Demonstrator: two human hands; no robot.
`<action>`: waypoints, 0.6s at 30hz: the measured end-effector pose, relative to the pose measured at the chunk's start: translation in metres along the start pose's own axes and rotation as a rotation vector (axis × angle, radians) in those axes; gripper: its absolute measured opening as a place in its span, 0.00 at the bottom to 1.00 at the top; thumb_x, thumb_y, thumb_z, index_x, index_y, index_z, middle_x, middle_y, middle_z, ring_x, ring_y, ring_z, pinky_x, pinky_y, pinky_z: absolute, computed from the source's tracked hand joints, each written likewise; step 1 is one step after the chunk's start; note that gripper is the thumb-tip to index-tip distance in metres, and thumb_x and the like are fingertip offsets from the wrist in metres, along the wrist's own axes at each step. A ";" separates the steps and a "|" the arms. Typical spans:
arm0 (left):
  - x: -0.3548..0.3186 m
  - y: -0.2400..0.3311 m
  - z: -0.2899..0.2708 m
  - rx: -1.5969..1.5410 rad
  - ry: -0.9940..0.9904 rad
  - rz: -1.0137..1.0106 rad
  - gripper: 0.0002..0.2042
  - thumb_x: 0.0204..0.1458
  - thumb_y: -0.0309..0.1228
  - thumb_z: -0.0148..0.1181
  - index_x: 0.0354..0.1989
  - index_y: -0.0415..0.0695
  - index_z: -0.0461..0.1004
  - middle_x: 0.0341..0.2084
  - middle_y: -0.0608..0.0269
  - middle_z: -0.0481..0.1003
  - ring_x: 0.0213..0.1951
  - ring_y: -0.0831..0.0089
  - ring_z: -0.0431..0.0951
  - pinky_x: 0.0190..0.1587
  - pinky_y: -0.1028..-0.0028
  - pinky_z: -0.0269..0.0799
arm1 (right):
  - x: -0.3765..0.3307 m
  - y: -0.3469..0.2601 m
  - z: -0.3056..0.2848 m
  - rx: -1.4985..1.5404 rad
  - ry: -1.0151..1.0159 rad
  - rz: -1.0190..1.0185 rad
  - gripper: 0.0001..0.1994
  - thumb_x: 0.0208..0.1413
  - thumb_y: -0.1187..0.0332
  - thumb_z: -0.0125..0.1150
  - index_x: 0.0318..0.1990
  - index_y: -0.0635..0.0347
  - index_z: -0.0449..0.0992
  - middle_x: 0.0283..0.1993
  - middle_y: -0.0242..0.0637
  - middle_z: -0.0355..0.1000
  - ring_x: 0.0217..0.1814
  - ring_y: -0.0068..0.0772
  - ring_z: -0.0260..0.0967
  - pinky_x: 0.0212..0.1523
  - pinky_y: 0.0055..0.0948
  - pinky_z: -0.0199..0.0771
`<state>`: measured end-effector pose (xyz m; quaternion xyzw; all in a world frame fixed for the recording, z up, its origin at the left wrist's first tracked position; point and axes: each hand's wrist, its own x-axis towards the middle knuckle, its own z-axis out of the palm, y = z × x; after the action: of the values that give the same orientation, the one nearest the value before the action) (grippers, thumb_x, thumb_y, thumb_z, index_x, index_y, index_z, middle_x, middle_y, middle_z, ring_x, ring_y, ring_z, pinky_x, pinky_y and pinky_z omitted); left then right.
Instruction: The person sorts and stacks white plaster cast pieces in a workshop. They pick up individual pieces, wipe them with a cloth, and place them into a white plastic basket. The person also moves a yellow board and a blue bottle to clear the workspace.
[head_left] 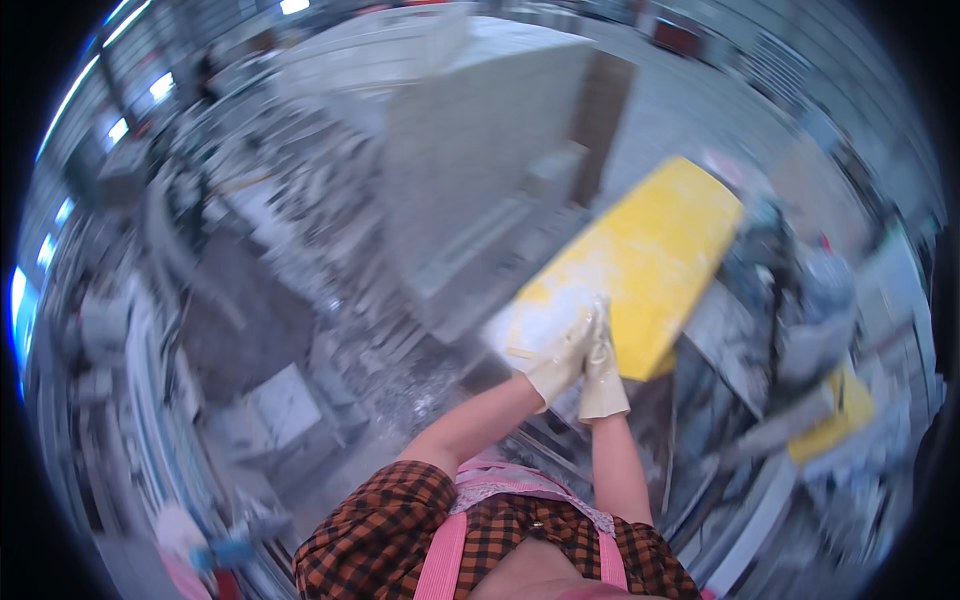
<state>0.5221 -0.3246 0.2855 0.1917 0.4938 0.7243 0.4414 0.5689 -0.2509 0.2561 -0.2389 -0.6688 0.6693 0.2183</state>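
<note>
Head view: gloved left hand (562, 364) and right hand (602, 366) meet at the near end of the yellow board (655, 250); whether either grips cannot be determined. Steady the board before applying pressure.

Two cream-gloved hands, one left hand (562, 368) and one right hand (602, 375), at one long yellow, dust-whitened board (660, 250).
Left of that board: one tall pale-grey block (480, 150), one upright brown panel (605, 115). Right of it: one smaller yellow piece (852, 405). Nearer the wearer than it: two pink fabric straps (447, 555).
</note>
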 end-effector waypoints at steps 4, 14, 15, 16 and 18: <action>-0.012 0.013 -0.049 0.280 0.086 0.013 0.28 0.65 0.50 0.39 0.66 0.43 0.59 0.60 0.58 0.64 0.61 0.67 0.63 0.63 0.67 0.57 | 0.040 0.011 0.041 -0.154 -0.145 -0.127 0.21 0.67 0.57 0.40 0.56 0.62 0.69 0.56 0.43 0.68 0.63 0.36 0.62 0.63 0.35 0.59; -0.168 -0.037 -0.199 0.421 1.194 0.259 0.22 0.59 0.40 0.46 0.54 0.36 0.70 0.54 0.52 0.71 0.56 0.65 0.69 0.58 0.69 0.63 | 0.039 -0.008 0.084 0.005 -0.261 -0.179 0.15 0.66 0.63 0.46 0.55 0.58 0.69 0.56 0.39 0.66 0.61 0.34 0.62 0.63 0.32 0.59; -0.196 -0.060 -0.216 0.507 1.284 0.247 0.21 0.59 0.40 0.47 0.52 0.36 0.72 0.52 0.52 0.72 0.54 0.65 0.71 0.56 0.68 0.65 | 0.038 -0.012 0.085 0.173 -0.308 -0.102 0.15 0.67 0.63 0.46 0.57 0.57 0.68 0.55 0.38 0.66 0.61 0.34 0.62 0.63 0.32 0.59; -0.226 -0.083 -0.233 0.614 1.354 0.218 0.20 0.57 0.39 0.48 0.49 0.36 0.73 0.48 0.52 0.74 0.52 0.65 0.72 0.53 0.68 0.66 | 0.037 -0.015 0.087 0.161 -0.311 -0.069 0.15 0.67 0.62 0.46 0.57 0.56 0.67 0.52 0.37 0.67 0.57 0.32 0.64 0.61 0.31 0.61; -0.284 -0.124 -0.261 0.802 1.449 -0.050 0.17 0.55 0.38 0.51 0.43 0.36 0.76 0.42 0.52 0.77 0.46 0.65 0.75 0.49 0.68 0.68 | 0.041 -0.019 0.095 0.135 -0.320 -0.043 0.15 0.67 0.62 0.47 0.57 0.55 0.67 0.47 0.35 0.69 0.51 0.29 0.66 0.56 0.29 0.65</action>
<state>0.5442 -0.6871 0.1060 -0.1905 0.8809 0.4273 -0.0722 0.4776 -0.3011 0.2729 -0.1000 -0.6535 0.7373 0.1389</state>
